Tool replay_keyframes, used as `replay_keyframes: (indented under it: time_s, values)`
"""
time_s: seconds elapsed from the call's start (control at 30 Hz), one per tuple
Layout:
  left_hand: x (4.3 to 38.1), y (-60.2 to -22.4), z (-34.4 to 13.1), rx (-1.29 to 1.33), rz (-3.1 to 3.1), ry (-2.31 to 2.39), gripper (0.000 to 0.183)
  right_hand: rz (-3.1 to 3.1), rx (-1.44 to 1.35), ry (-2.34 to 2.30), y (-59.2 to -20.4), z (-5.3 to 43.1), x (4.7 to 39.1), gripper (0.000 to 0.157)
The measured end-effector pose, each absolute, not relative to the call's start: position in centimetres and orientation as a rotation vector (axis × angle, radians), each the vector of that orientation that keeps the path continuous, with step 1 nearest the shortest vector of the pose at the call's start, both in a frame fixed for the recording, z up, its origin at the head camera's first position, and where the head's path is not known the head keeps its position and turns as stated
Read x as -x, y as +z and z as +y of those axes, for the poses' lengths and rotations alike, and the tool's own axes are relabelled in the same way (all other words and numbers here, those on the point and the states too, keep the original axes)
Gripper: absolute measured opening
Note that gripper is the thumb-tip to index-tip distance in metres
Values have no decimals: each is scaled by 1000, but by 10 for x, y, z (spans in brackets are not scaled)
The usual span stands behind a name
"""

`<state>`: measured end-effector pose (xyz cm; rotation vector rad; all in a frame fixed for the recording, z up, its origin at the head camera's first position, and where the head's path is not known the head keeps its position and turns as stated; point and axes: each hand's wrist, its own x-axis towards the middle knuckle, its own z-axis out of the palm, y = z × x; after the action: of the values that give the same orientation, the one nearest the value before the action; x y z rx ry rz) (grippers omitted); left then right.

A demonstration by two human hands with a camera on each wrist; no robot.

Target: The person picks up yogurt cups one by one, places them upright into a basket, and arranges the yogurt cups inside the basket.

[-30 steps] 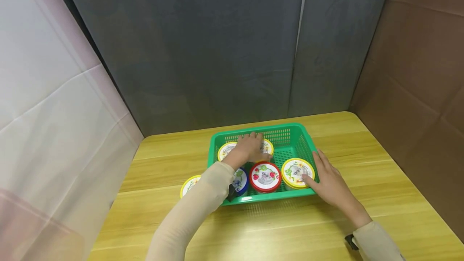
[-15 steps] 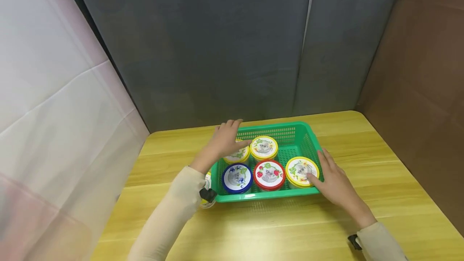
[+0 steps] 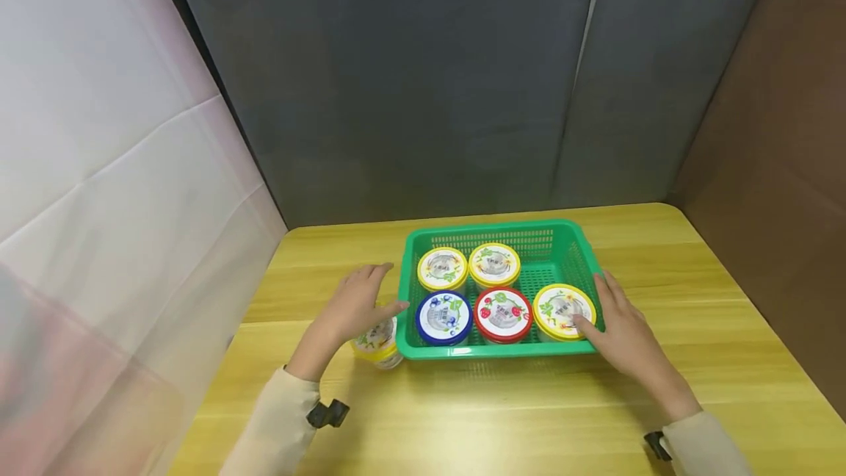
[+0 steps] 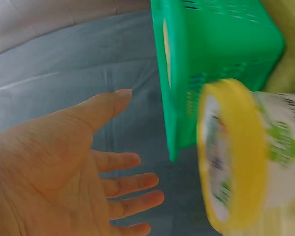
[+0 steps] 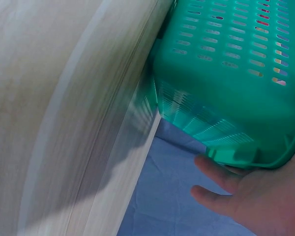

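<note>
In the head view a green plastic basket [image 3: 482,352] holds several lidded tubs with fruit or flower prints. Its front row has a blue-lidded tub [image 3: 444,318], a red-lidded tub [image 3: 504,314] and a yellow-lidded tub [image 3: 564,312]. Two more yellow lids [image 3: 443,268] show behind. Outside the left wall, close to it, is another yellow-lidded tub [image 4: 233,157], partly hidden by my left hand [image 3: 350,307] in the head view. That hand hovers beside it, fingers spread and holding nothing. My right hand [image 3: 624,333] rests at the basket's right rim, thumb over it, fingers extended outside.
The basket's back right corner shows bare mesh [image 3: 538,270]. Beneath everything is a wooden table [image 3: 502,417], with a dark grey curtain [image 3: 410,94] behind, a white sheet [image 3: 119,189] at left and a brown panel [image 3: 773,153] at right.
My left hand has left the back-row tub inside the basket and moved left over the rim to the tub outside. The right hand keeps its place at the right rim.
</note>
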<state>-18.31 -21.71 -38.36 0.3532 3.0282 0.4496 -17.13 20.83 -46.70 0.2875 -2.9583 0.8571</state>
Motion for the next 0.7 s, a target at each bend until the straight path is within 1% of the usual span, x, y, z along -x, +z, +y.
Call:
replay_keyframes:
  time_s: [0.13,0.27,0.47,0.7]
  values:
    - [168,-397,-232,-326,2988,478,91,-2970,-281,855,-467,209,171,91]
    - [158,-410,-244,-354,2948,523,99,-2986,-273,851,-466,209,171,92]
    - [153,-423,-250,-425,2974,557,97,-2983,-276,856,-464,209,171,92]
    - [152,-431,-251,-412,3036,544,95,-2977,-284,861,-465,209,171,91]
